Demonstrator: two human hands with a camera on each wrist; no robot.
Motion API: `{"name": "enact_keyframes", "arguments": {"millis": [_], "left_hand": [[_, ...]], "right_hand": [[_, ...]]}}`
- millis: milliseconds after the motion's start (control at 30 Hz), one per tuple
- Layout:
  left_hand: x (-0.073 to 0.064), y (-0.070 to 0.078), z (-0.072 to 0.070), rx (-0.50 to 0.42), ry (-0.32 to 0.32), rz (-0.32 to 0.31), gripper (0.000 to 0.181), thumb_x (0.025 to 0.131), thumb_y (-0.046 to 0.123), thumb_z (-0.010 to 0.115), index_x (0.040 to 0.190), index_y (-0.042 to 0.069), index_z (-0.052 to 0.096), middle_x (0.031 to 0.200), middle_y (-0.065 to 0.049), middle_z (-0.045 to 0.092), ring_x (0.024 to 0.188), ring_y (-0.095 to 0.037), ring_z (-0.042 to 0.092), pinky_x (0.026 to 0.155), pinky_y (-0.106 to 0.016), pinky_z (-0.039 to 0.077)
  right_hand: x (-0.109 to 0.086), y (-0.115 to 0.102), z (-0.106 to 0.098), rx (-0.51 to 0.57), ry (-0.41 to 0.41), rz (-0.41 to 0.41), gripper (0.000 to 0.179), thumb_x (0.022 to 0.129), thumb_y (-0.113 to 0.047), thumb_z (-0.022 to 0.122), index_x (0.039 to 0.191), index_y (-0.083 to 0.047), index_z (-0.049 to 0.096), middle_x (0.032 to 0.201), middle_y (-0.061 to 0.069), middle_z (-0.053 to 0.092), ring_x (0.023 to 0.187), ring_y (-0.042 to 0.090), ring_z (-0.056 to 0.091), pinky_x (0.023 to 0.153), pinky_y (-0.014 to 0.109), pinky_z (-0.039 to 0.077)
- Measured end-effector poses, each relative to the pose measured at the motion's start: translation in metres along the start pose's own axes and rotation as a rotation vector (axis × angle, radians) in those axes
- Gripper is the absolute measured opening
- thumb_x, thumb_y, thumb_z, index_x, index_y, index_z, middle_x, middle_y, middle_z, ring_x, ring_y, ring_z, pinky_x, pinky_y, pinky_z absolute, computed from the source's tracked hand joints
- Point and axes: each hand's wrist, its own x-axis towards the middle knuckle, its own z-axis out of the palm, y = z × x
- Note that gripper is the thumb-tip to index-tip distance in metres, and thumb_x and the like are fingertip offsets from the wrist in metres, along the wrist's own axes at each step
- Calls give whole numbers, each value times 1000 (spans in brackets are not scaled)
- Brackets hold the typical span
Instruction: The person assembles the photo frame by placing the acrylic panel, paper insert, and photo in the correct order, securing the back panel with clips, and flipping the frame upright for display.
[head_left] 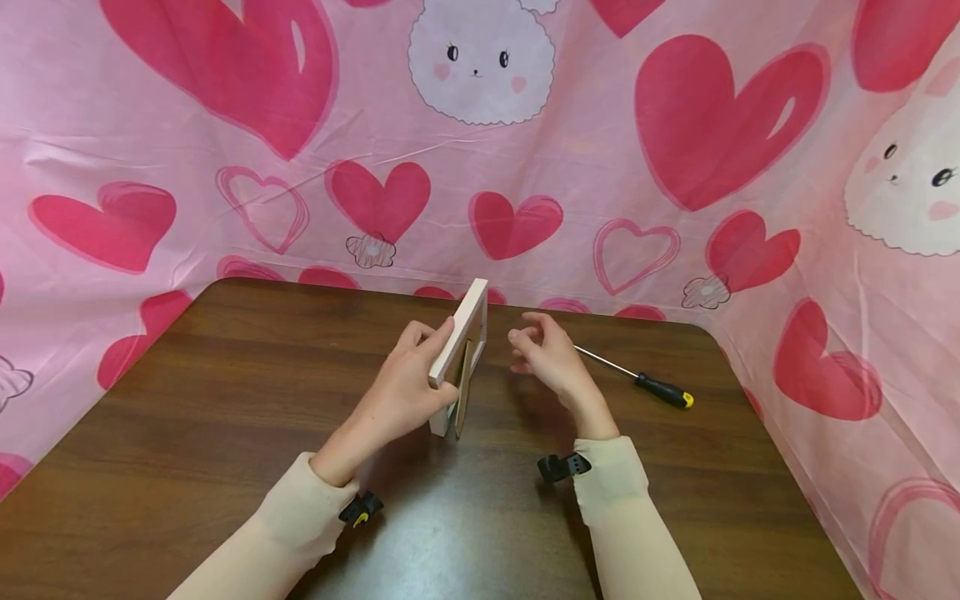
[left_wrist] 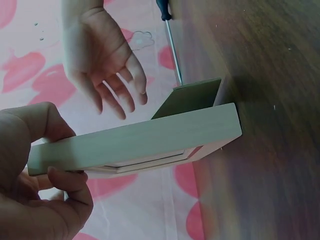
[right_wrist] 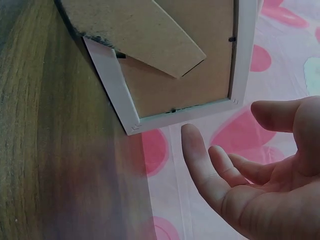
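Observation:
A white picture frame (head_left: 460,329) stands on edge on the table, seen nearly edge-on in the head view. My left hand (head_left: 405,379) grips it by the upper near edge, thumb on one face and fingers on the other. In the right wrist view its brown backboard (right_wrist: 200,87) faces my right hand (right_wrist: 260,175). A stand leg (right_wrist: 155,47) of the same board sticks out from the back. My right hand is held in the air to the right of the frame, fingers loosely bent and nothing in them.
A screwdriver (head_left: 633,375) with a black and yellow handle lies on the brown wooden table (head_left: 225,400), right of my right hand. Pink cloth (head_left: 570,150) printed with hearts and white animal faces hangs behind the table and along its sides.

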Motion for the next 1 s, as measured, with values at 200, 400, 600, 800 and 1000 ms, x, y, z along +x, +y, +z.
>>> {"name": "enact_keyframes", "arguments": {"millis": [200, 400, 600, 800, 1000], "left_hand": [[0, 1, 0, -23, -27, 5, 94, 75, 0, 81, 161, 7, 43, 125, -10, 52, 95, -23, 55, 75, -32, 52], [1, 0, 1, -19, -41, 24, 94, 76, 2, 80, 161, 7, 43, 126, -11, 53, 96, -22, 55, 79, -33, 51], [0, 2, 3, -17, -55, 41, 95, 76, 4, 80, 162, 9, 42, 126, -8, 54, 95, -19, 56, 79, -32, 51], [-1, 4, 6, -39, -96, 70, 91, 80, 7, 84, 161, 7, 44, 124, -5, 56, 89, -15, 55, 76, -28, 53], [-1, 4, 9, -65, -146, 108, 90, 83, 12, 89, 162, 10, 45, 120, -2, 56, 73, -12, 56, 64, -24, 53]], "right_hand": [[0, -3, 0, 6, 16, -23, 59, 107, -23, 62, 158, -2, 39, 129, 22, 60, 120, 49, 64, 89, 42, 63], [0, -5, 0, 26, 31, -42, 60, 109, -28, 61, 158, -2, 39, 136, 23, 57, 124, 47, 63, 88, 44, 63], [-3, -10, 1, 55, 32, -50, 61, 109, -29, 61, 158, -3, 38, 138, 23, 55, 124, 46, 63, 93, 57, 59], [-3, -14, 1, 64, 42, -56, 61, 109, -28, 59, 159, -1, 36, 136, 23, 55, 119, 43, 65, 92, 54, 61], [-4, -14, 1, 88, 38, -44, 61, 110, -28, 58, 160, -3, 35, 141, 23, 55, 117, 48, 66, 92, 57, 60]]}}
